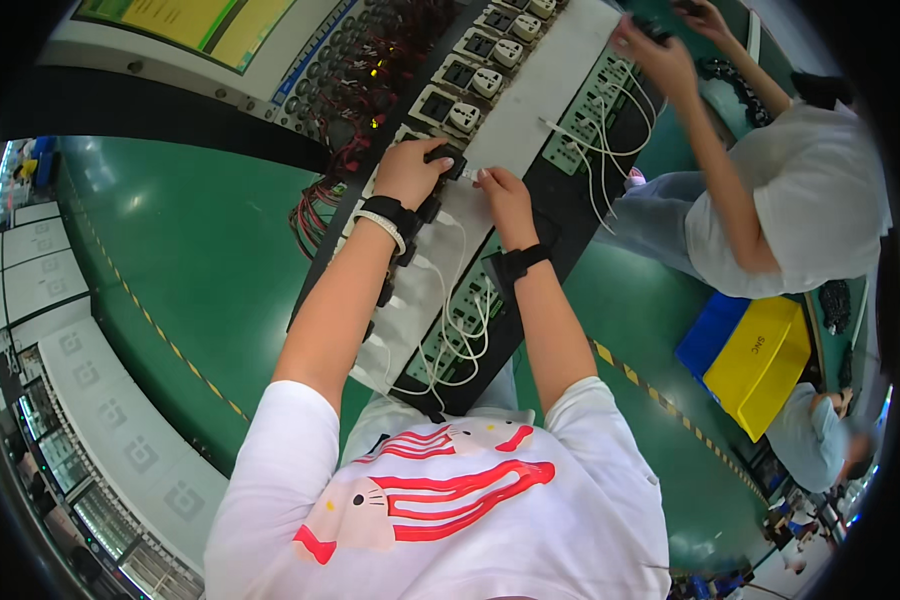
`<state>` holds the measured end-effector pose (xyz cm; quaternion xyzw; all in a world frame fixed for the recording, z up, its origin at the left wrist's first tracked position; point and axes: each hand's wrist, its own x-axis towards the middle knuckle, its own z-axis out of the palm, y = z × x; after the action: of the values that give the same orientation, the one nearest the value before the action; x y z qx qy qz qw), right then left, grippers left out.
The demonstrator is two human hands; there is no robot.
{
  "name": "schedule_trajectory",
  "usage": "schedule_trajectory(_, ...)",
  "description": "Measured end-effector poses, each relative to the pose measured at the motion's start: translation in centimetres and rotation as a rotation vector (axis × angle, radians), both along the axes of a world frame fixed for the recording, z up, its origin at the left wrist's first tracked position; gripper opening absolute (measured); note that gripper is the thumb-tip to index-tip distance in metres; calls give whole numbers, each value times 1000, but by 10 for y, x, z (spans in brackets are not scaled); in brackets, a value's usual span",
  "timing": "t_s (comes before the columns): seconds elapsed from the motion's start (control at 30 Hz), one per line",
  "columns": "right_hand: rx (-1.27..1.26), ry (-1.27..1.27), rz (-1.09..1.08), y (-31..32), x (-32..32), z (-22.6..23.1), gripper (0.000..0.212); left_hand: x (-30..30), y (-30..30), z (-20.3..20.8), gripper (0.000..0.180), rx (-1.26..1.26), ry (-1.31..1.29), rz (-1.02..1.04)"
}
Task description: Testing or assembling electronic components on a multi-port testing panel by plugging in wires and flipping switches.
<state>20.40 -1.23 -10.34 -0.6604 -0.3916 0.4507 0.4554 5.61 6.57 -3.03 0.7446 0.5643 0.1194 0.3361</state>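
My left hand point(406, 174) grips a black power adapter point(451, 159) at the row of sockets on the bench. Beside it, the fingers of my right hand point(508, 200) are closed on a white cable plug point(470, 174), up against or very near the adapter's end; whether it is inserted cannot be made out. More black adapters point(386, 292) sit in the row toward me, partly hidden by my left forearm. White cables point(462, 345) run from them to a green circuit board point(436, 352). Farther up the row, white sockets point(463, 117) have no adapters in them.
A co-worker point(770, 190) stands at the right, hands over the bench's far end near another green board point(582, 115) with white cables. Red wires point(315, 215) bunch left of the bench, below a screen point(205, 25). Yellow point(760, 365) and blue point(712, 332) bins stand right.
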Motion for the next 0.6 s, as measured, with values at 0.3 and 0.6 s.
schedule_trajectory(0.3, -59, -55, -272, -6, -36, 14, 29, 0, -1, 1, 37, -9, 3, 36)
schedule_trajectory(0.6, 12, -229, -325, 1, -49, 22, 24, -2, 1, -17, 37, 38, -13, 30)
